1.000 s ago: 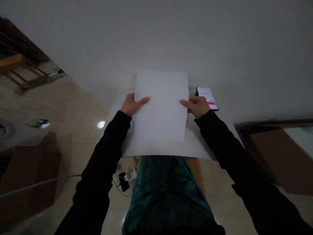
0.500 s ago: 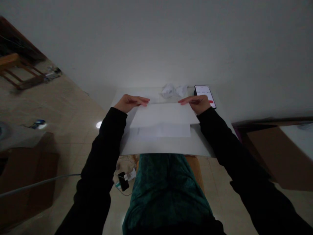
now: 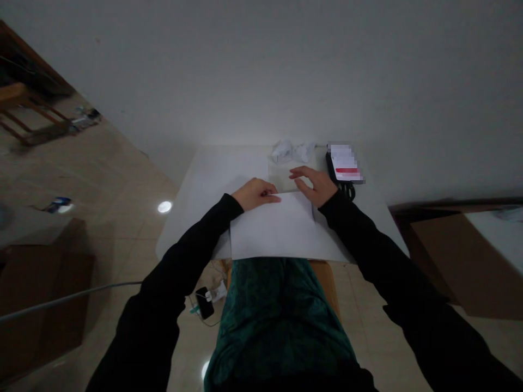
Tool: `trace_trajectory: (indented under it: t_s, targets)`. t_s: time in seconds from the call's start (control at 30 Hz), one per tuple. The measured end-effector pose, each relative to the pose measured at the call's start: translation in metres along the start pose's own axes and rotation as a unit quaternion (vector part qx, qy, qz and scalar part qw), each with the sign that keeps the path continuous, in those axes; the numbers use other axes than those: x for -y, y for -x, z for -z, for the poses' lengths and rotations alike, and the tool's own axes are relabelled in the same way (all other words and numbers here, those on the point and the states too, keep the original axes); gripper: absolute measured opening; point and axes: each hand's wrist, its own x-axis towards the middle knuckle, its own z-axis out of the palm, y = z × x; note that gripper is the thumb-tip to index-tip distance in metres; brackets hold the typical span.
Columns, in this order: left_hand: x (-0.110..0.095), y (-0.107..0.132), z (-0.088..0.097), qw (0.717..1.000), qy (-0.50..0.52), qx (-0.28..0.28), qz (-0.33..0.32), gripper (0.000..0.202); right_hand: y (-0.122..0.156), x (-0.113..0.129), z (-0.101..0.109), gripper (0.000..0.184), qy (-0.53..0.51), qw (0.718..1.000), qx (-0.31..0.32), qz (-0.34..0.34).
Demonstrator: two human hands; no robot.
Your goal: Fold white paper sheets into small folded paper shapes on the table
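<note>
A white sheet of paper [image 3: 273, 231] lies folded on the white table [image 3: 204, 185], its near edge at the table's front. My left hand [image 3: 255, 194] rests on the sheet's far edge with the fingers curled and pressing down on the fold. My right hand [image 3: 312, 185] hovers just past the sheet's far right corner, fingers spread and holding nothing. Black sleeves cover both arms.
Crumpled white paper [image 3: 292, 149] sits at the table's far side. A phone [image 3: 345, 163] lies at the far right, with scissors [image 3: 347, 189] just in front of it. Cardboard boxes [image 3: 457, 256] stand right and left; a charger and cable [image 3: 206, 302] lie on the floor.
The sheet, held upright a second ago, has been folded down toward me and now lies flat. My left hand slid to the middle of the fold; my right hand let go.
</note>
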Motion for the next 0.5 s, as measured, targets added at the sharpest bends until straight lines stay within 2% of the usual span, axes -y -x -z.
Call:
trace_trajectory:
  t_s: [0.07,0.13,0.2,0.33,0.5]
  targets:
    - [-0.004,0.000,-0.004,0.998,-0.040,-0.037,-0.016,0.028,0.000,0.013,-0.006,0.024,0.115,0.992,0.044,0.034]
    - [-0.008,-0.001,-0.006,0.993,-0.089,-0.068,-0.022,0.026,0.000,0.027,-0.012,0.020,0.203,0.974,0.091,0.037]
    - [-0.011,-0.002,-0.007,0.988,-0.124,-0.091,-0.018,0.024,-0.001,0.037,-0.016,0.022,0.253,0.963,0.088,0.018]
    - [-0.014,-0.001,-0.006,0.984,-0.140,-0.107,-0.008,0.023,-0.002,0.046,-0.014,0.019,0.273,0.960,0.058,0.004]
    - [-0.015,0.002,0.000,0.991,-0.110,-0.079,-0.018,0.025,-0.001,0.044,-0.011,0.010,0.234,0.971,0.023,-0.029]
